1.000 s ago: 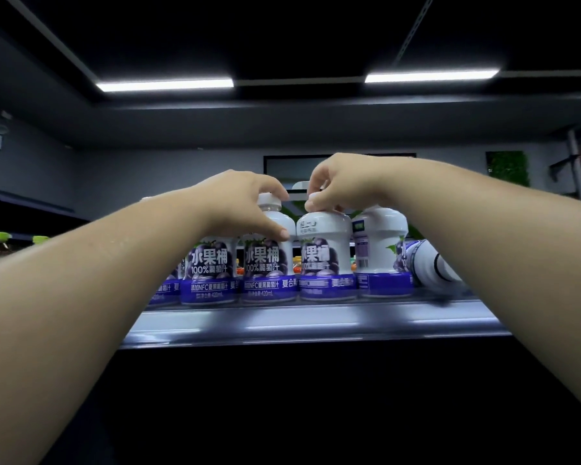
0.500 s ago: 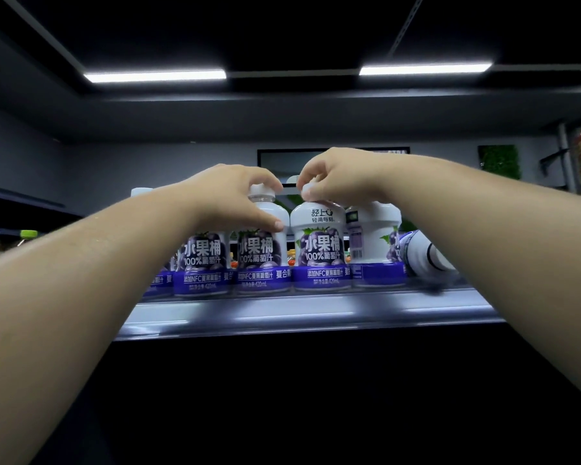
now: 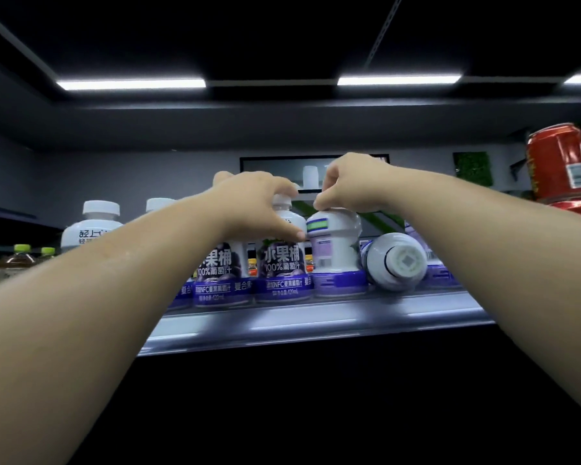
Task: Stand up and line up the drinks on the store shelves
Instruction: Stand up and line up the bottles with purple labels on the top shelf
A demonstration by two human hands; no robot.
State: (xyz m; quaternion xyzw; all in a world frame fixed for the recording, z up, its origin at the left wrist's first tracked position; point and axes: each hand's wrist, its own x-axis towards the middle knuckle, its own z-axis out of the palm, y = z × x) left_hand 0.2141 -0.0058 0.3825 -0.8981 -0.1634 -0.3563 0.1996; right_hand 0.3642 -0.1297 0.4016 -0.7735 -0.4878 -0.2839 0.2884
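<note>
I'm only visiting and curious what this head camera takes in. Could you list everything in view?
Upright white plastic juice bottles with purple labels: at least six, in a row on the shelf.
Toppled white juice bottle: one, on its side, right of the row.
Grey metal shelf: one, under the bottles.
Green-capped bottles of brown drink: three, far left.
Red cans: two, upper right.
White ceiling light strips: three, overhead.
Left hand: one, gripping the front-label bottle.
Right hand: one, pinching the top of the back-label bottle.
</note>
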